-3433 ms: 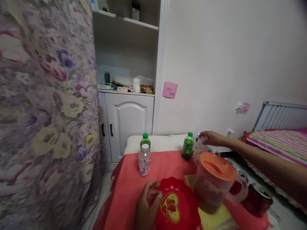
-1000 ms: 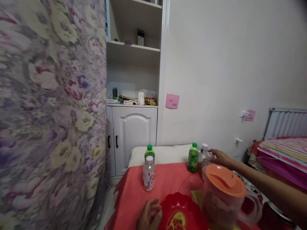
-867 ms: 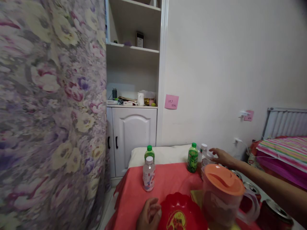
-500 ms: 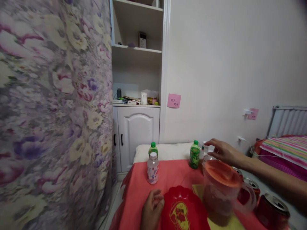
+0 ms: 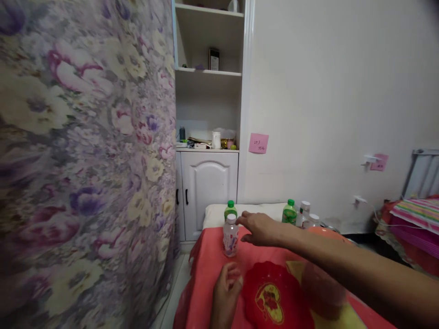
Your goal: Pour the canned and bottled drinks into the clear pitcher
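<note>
The right hand [image 5: 260, 228] reaches across the lower centre of the frame, fingers spread and loose, holding nothing. Its fingertips [image 5: 240, 220] are just beside the cap of the clear bottle with white cap [image 5: 230, 236], which stands upright on the red tablecloth [image 5: 209, 274]; contact cannot be confirmed. A green-capped bottle [image 5: 230, 210] stands directly behind it, partly hidden.

The left hand [image 5: 226, 292] rests at lower centre with fingers curled against the left rim of the red heart-pattern plate [image 5: 274, 297]; it touches the rim, but whether it actually grips the plate cannot be told.

Further right, past the reaching forearm, a second green bottle [image 5: 290, 214] and two more white-capped bottles [image 5: 303, 214] stand near the table's far edge. A floral curtain [image 5: 85, 160] fills the left of the frame; a white cabinet [image 5: 206, 187] and a pink note [image 5: 258, 142] sit in the background.

Judgement: the step in hand is the approach to the clear bottle, before any grasp. The next move calls for closing the fingers around the bottle's neck or body squarely, without knocking the green-capped bottle close behind.
</note>
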